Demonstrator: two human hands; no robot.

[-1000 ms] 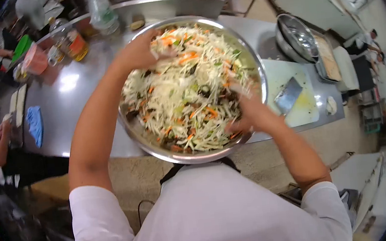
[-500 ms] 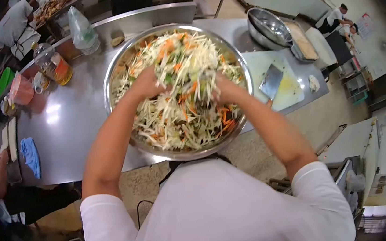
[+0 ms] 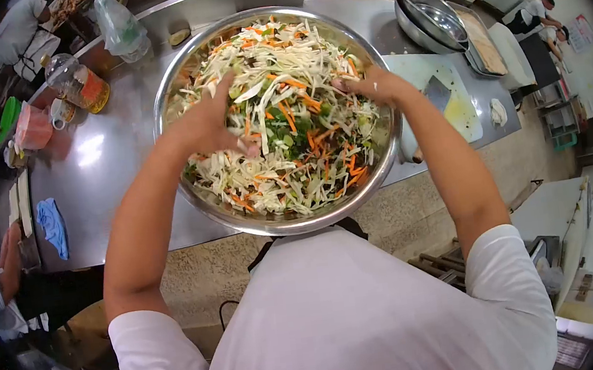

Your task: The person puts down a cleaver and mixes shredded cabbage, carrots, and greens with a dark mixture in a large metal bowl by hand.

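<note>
the steel surface (image 3: 117,196) carries everything here, and it is the biggest thing in view. on it, just in front of the person, stands a wide metal bowl (image 3: 197,206), and it is nearly full of shredded salad (image 3: 293,149): pale cabbage strips, orange carrot sticks, some green and dark pieces.

both hands are inside the bowl, on top of the pile. the left hand (image 3: 207,126) lies on the left side of the salad with the fingers spread and half curled; its grip is loose and has some strips under and between the fingers. the right hand (image 3: 373,84) is at the far right side near the rim, fingers bent down into the shreds, also only a loose grip on the strands.

i judge that the step in hand is mixing the salad by hand, somewhere in the middle, because the colours are not even yet. the next move calls for digging to the bottom, lifting and turning the pile, with care that nothing falls over the rim.

to the right lie a cutting board (image 3: 462,106) and an empty second bowl (image 3: 431,19). to the left stand an oil bottle (image 3: 80,81) and a blue cloth (image 3: 51,225).
</note>
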